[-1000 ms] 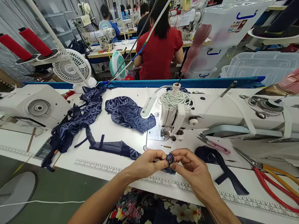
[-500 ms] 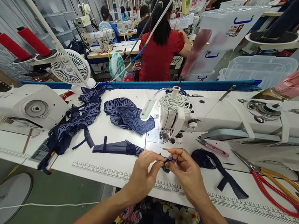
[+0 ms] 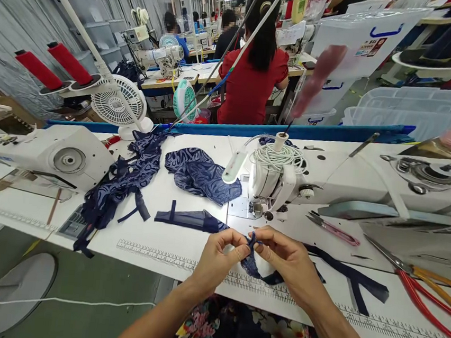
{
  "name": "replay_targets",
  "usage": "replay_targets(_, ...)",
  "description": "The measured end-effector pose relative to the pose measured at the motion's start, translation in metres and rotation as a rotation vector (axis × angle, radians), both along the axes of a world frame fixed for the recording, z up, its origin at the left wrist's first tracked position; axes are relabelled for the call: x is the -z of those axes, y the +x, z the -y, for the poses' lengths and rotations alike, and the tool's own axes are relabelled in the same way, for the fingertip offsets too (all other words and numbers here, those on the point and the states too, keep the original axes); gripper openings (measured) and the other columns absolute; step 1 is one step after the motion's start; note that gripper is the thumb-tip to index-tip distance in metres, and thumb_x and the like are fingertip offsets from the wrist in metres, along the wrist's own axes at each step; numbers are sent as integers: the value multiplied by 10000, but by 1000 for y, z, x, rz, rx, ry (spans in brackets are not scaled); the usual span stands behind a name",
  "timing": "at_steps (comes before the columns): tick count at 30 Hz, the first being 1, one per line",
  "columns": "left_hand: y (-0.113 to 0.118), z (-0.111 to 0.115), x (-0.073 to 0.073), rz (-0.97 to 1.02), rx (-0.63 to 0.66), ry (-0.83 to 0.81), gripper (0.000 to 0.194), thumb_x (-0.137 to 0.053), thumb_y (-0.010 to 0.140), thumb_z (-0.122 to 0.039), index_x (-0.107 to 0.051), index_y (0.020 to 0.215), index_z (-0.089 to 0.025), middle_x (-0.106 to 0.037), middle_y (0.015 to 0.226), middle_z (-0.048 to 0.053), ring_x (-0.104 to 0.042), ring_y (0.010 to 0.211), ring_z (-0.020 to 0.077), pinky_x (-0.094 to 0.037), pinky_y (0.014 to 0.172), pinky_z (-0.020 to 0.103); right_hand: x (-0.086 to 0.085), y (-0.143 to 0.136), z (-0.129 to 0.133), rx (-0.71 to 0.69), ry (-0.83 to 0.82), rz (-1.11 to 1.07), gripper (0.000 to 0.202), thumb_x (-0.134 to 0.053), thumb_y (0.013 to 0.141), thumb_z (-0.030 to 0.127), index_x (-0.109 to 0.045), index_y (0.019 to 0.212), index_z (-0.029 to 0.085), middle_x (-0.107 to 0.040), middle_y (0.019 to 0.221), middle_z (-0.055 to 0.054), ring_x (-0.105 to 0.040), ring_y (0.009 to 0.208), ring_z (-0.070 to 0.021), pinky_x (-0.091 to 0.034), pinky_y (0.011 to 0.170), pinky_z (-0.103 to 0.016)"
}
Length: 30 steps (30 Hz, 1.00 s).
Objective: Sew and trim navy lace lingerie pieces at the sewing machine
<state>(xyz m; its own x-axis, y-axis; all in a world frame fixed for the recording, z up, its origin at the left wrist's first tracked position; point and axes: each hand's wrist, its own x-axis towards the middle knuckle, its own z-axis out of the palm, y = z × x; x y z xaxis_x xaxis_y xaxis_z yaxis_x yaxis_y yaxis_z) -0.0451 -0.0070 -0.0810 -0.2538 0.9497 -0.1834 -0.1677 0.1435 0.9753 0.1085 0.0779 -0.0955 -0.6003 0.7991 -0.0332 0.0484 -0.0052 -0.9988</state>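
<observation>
Both of my hands pinch the same navy lace fabric piece just in front of the sewing machine. My left hand grips its edge between thumb and fingertips. Close against it, my right hand holds the other side, and part of the piece loops below the fingers. From there a sheer navy band stretches left over the white table. To the right of my right hand lies a navy strap with a short branch. Behind my hands is a folded patterned navy piece.
Pink-handled snips and large scissors lie on the right. A heap of navy lace and a second machine stand left, near a white fan. A ruler strip runs along the front edge. A person in red sits beyond.
The fabric between my fingers has been turned and now hangs open in a loop toward me. The strap at right has shifted and spread. The whole view has swung slightly left.
</observation>
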Motion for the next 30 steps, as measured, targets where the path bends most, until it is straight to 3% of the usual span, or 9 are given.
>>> replay_targets(7,-1,1,7,-105,73,89,213,-692,821,-341,-600,749,-163,-560,763,10,-511,789,149,-408,791,268,-8,-4,4,-39,-76,-3,336,-599,888,496,-615,722,204,-496,732,-3,-461,722,-148,-434,673,-262)
replay_targets(11,-2,0,3,-252,61,87,165,-655,836,-279,-595,738,-162,-560,743,3,-494,766,141,-395,767,265,-9,-6,5,-18,-87,-24,334,-609,883,491,-615,716,201,-512,733,0,-471,735,-149,-417,691,-264)
replay_targets(15,-1,-1,-2,-182,33,44,176,-630,851,-283,-581,737,-158,-524,717,-7,-454,706,120,-375,706,247,-3,-5,6,16,-49,-1,267,-606,892,486,-665,869,227,-597,828,-14,-540,791,-166,-451,730,-280)
replay_targets(19,0,-2,-2,-177,-30,8,169,-632,837,-277,-583,730,-156,-514,719,-2,-449,712,124,-364,707,253,2,-1,12,251,266,46,190,-639,888,404,-649,1015,262,-625,891,-27,-583,833,-189,-473,748,-309)
replay_targets(21,0,-2,-1,-200,-43,18,166,-627,835,-274,-583,725,-157,-518,727,3,-453,727,132,-365,723,262,3,0,14,263,445,53,92,-632,902,337,-656,953,265,-612,873,-25,-570,797,-177,-468,736,-308)
replay_targets(23,0,-3,0,-227,-49,37,163,-619,839,-271,-582,726,-160,-529,730,4,-457,736,137,-366,736,270,3,0,15,205,508,50,54,-624,910,297,-662,935,267,-610,883,-24,-559,768,-164,-467,721,-301)
replay_targets(30,2,-3,5,-299,-50,63,159,-593,857,-253,-578,724,-167,-562,742,4,-479,762,147,-382,765,279,9,-2,11,103,293,-37,100,-676,875,336,-665,957,279,-577,934,-16,-530,799,-151,-453,739,-280)
